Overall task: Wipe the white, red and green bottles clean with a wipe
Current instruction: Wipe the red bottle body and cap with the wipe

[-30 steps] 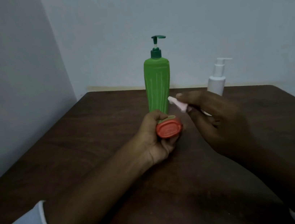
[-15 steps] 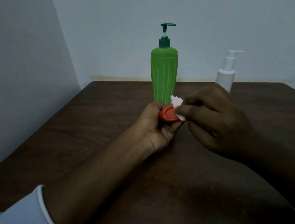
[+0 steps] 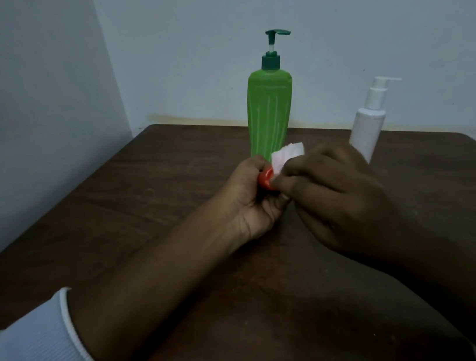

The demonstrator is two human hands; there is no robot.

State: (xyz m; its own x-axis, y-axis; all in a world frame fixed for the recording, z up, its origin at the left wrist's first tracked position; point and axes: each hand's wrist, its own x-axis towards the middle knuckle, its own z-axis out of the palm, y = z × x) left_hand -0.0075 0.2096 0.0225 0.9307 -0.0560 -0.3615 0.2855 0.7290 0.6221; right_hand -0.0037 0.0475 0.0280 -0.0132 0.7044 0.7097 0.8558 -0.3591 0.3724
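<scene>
Red bottle (image 3: 266,180), before the green bottle (image 3: 272,114), sat clenched in the left hand (image 3: 252,202); right hand (image 3: 337,197) pinched the wipe (image 3: 286,155) onto it. Turning it slowly looked wisest.

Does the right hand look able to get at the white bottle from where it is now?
Probably yes. The white bottle stands just beyond the right hand with nothing between them, though that hand is pinching the wipe against the red bottle held in the left hand.
</scene>
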